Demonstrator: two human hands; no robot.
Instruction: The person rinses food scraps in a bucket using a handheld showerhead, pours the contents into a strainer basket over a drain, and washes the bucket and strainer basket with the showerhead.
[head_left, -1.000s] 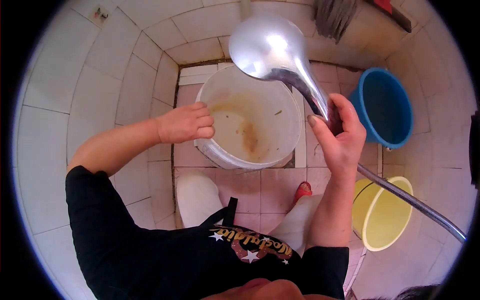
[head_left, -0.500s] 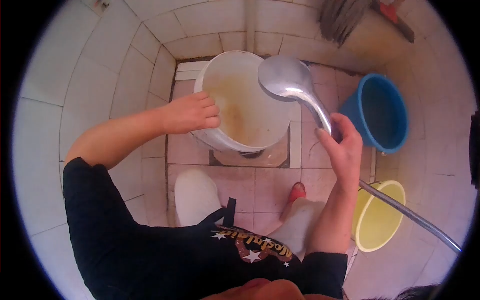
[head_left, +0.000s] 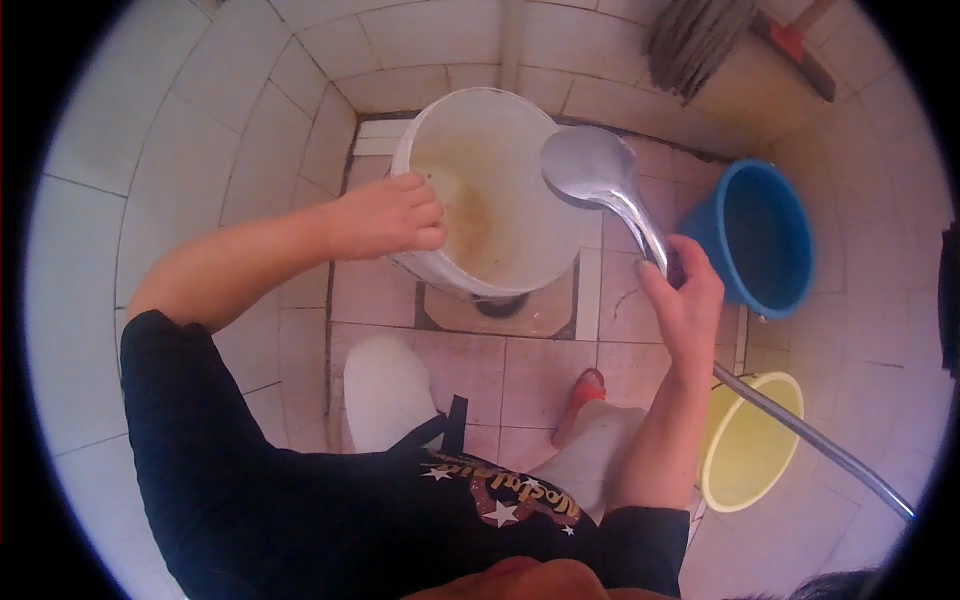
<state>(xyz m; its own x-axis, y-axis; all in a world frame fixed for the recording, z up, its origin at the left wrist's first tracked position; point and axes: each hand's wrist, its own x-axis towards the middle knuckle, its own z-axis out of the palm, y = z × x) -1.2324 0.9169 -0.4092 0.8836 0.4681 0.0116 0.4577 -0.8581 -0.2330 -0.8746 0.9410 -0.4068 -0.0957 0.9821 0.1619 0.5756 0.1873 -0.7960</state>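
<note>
My left hand (head_left: 398,216) is closed over the left rim of a large white bucket (head_left: 530,130). The bucket is tilted, its mouth facing up toward me, and brownish stain or murky water shows inside it. In my right hand (head_left: 688,300) is the handle of a silver shower head (head_left: 592,168). Its round head hangs beside the bucket's right rim, face turned down and away, so I cannot tell whether water runs from it. A metal shower hose (head_left: 815,435) trails from below my right hand to the lower right.
At the right stand a blue bucket (head_left: 762,240) with dark contents and a pale yellow bucket (head_left: 752,445). A grey mop head (head_left: 700,45) and a red-and-dark brush (head_left: 795,50) are by the back wall. Under the white bucket is a floor fixture (head_left: 540,315) set in pink tiles.
The white bucket tips slightly further, its far rim now higher in view. My right hand and the shower head sit slightly lower and further right in view. My left hand keeps hold of the rim.
</note>
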